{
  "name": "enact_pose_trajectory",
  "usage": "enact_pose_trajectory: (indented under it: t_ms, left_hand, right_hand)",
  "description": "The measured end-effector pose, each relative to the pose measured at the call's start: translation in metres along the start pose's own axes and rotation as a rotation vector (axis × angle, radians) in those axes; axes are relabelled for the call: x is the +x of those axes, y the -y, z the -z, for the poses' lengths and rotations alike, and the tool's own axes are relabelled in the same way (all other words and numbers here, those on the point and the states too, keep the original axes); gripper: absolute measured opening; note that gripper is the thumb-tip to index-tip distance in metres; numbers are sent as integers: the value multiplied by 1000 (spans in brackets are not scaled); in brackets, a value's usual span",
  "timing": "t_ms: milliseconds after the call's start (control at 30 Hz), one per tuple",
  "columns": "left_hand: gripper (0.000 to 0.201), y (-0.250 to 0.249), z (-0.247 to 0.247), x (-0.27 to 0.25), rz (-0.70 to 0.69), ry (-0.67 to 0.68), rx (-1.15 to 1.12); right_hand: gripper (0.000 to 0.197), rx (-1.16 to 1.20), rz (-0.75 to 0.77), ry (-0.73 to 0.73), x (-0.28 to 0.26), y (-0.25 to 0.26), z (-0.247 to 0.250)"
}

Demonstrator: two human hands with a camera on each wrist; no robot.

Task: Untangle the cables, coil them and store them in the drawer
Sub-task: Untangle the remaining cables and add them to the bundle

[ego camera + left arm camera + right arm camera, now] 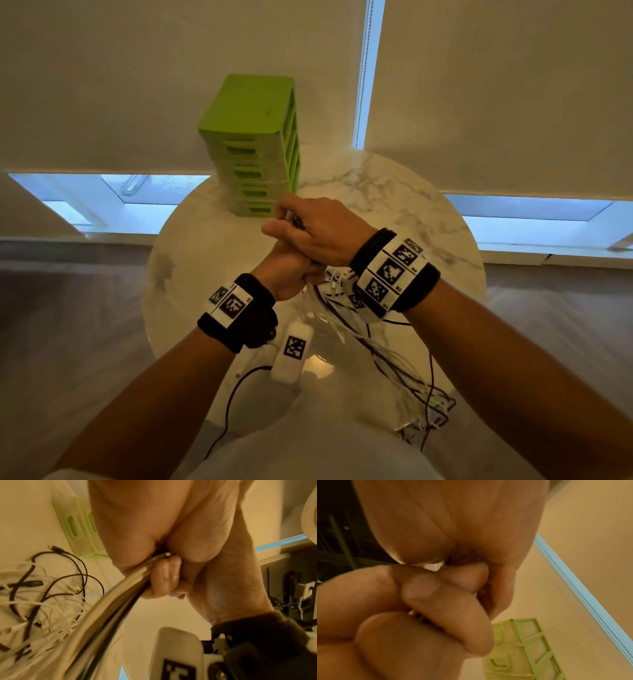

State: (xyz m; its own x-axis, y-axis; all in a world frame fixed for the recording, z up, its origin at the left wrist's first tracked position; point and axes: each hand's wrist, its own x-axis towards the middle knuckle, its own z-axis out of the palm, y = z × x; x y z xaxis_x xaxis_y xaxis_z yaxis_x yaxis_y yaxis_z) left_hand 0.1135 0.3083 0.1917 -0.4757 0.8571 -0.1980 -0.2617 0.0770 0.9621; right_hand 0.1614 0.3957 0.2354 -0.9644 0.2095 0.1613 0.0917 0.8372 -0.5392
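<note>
Both hands meet above the middle of the round marble table [394, 192]. My left hand [291, 270] grips a bunch of white and black cable strands [120, 595] in its fist. My right hand [310, 229] sits on top of it, its fingers curled round the same bunch. The rest of the cable tangle [387, 346] trails from the fists, under my right wrist, to the table's front right edge. In the left wrist view the loose cables [42, 588] lie spread on the tabletop. The green drawer unit [255, 144] stands just behind the hands, its drawers shut.
Roller blinds cover the windows behind the table. A thin black lead [229, 404] hangs from my left wrist over the table's front edge. In the right wrist view the drawer unit [522, 649] is close below the hands.
</note>
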Motion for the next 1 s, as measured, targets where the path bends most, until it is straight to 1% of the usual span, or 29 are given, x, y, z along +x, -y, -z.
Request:
enact_pose_trajectory:
  t_ms: [67,133,200,233,333,400,433,533,600,633,700,767,833,867,900,933,967,1000]
  left_hand:
    - [4,1,7,1,12,-12,24]
    - [15,3,16,1,31,1,66]
    - [28,5,24,1,27,20,85]
    - [30,6,26,1,19,13,80]
    - [22,6,29,-2,2,-53,68]
    - [17,7,30,-3,-26,-100,68]
    - [18,7,30,-4,-36,-128,76]
    - [29,7,31,-4,-50,-188,107]
    - [30,8,31,-3,-42,-221,117]
    - [29,7,31,-3,-31,-237,119]
    - [32,7,36,-3,13,-239,70]
    - [38,4,46,0,79,-229,-65]
    - [39,1,56,3,101,-247,-202]
    - [32,-2,60,4,90,-256,-257]
    - [23,-5,64,6,66,-256,-308]
    - [18,-8,67,6,38,-246,-357]
    - [16,-9,71,7,15,-224,-405]
    - [16,-9,75,9,-1,-201,-440]
  right_hand:
    - [33,-52,25,-7,6,5,-4]
    - [21,-67,29,-6,11,9,-10]
    - [17,-43,9,10,15,10,-15]
    - [16,-31,-4,16,17,12,-17]
    - [15,-8,-26,17,19,15,-22]
    - [17,-42,-26,32,20,16,-24]
    - [18,-68,-27,45,20,18,-24]
    - [23,-156,-59,83,24,21,-23]
    - [29,-160,-82,115,28,22,-22]
    - [32,-100,-93,141,28,23,-20]
    - [34,215,-118,164,24,23,-18]
    - [48,531,-164,108,20,17,-21]
    - [57,698,-251,52,16,7,-34]
    - [59,769,-314,79,13,2,-41]
    - [61,799,-359,154,10,-6,-51]
    - [59,796,-381,278,4,-10,-60]
    - [51,790,-393,410,-2,-14,-70]
    - [36,778,-417,531,-9,-16,-78]
